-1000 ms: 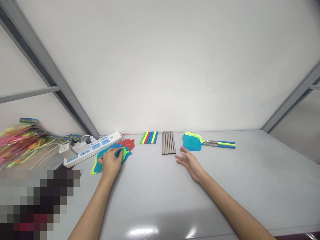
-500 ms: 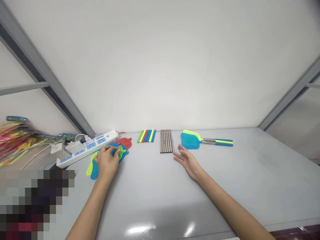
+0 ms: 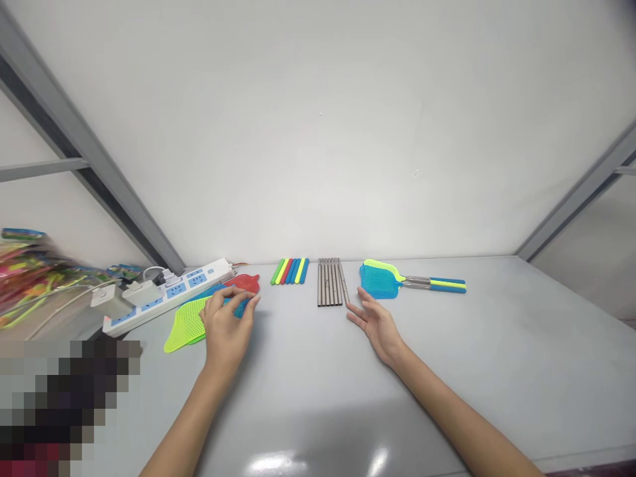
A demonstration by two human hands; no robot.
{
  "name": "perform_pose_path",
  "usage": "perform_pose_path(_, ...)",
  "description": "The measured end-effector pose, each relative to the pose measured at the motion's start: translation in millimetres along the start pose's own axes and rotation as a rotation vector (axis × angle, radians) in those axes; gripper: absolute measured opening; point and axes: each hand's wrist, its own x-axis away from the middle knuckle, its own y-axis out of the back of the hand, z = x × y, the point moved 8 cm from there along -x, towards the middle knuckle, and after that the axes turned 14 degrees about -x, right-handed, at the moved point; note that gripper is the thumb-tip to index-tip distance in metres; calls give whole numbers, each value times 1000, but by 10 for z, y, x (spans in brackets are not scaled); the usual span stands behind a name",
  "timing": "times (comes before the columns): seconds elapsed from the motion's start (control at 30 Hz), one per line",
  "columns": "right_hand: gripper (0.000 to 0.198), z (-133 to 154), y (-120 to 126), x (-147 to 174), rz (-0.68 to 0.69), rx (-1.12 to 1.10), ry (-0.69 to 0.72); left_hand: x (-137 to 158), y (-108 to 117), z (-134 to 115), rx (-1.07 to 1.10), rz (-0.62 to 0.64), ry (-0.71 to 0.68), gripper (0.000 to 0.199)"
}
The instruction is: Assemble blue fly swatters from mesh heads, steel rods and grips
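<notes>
My left hand (image 3: pixel 228 328) is closed in a pinch over a pile of fly swatter heads at the left. A yellow-green fly swatter head (image 3: pixel 187 321) runs under its fingers, and the pinch seems to be on its narrow end, partly hidden. Blue mesh (image 3: pixel 240 309) shows beneath the fingers, and a red fly swatter head (image 3: pixel 247 283) lies just behind. My right hand (image 3: pixel 376 324) is open, fingers apart, its fingertips at the near end of a slanted metal tube (image 3: pixel 344 281). That tube lies beside a row of several metal tubes (image 3: pixel 328 283).
Several coloured handles (image 3: pixel 289 271) lie in a row at the back. Right of the tubes are fly swatters with handles, a blue one (image 3: pixel 380 283) on top. A power strip (image 3: pixel 163 303) with plugs and cables stands at the left, near a heap of colourful packaging (image 3: pixel 24 278).
My left hand has moved right, and the yellow-green head now shows more widely, covering the blue one below. My right hand stays at the slanted tube, which has shifted slightly.
</notes>
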Motion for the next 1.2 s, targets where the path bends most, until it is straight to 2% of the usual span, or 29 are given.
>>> perform_pose_path(0.13,32,32,31,7,-36,8,29,115,152,-243,100,-111,-72,15)
perform_pose_path(0.2,33,43,58,12,-60,8,36,192,166,-383,136,-112,-134,12)
perform_pose_path(0.33,36,48,98,25,-94,-21,40,363,54,-660,222,24,-292,10)
perform_pose_path(0.47,39,41,111,22,-104,-50,43,523,-165,-838,320,261,-414,13)
perform_pose_path(0.6,40,41,147,4,-144,-40,52,585,-389,-848,339,451,-424,15)
perform_pose_path(0.77,49,44,164,34,-177,4,51,560,-551,-771,350,551,-354,14)
perform_pose_path(0.93,67,-40,122,98,-182,4,5,609,-621,-773,384,585,-365,13)
perform_pose_path(1.2,67,-139,3,41,-88,-32,-34,608,-630,-764,390,591,-331,16)
